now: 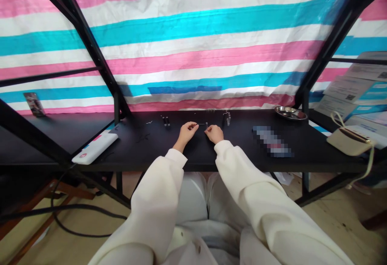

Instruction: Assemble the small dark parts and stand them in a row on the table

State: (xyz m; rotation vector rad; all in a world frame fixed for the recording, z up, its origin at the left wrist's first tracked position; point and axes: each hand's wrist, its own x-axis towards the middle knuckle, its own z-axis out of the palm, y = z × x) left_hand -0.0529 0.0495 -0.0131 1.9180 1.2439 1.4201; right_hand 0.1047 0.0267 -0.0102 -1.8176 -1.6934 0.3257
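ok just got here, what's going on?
Someone is handling small parts over a black table. The left hand pinches a thin dark piece that points toward the right hand, whose fingers are at a small grey piece; too small to tell how firmly. Two dark cylinders stand off to the left, and a metal dish sits at far right.

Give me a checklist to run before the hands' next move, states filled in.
1. Left hand at the small dark bar: ok, fingertips at its left end.
2. Right hand at the small grey piece: ok, fingertips beside it.
3. Firm grip on either: cannot tell, too small.
4. Metal dish away from both hands: ok, far right.
5. Tabletop free of scraps: not ok, white scrap lies left.
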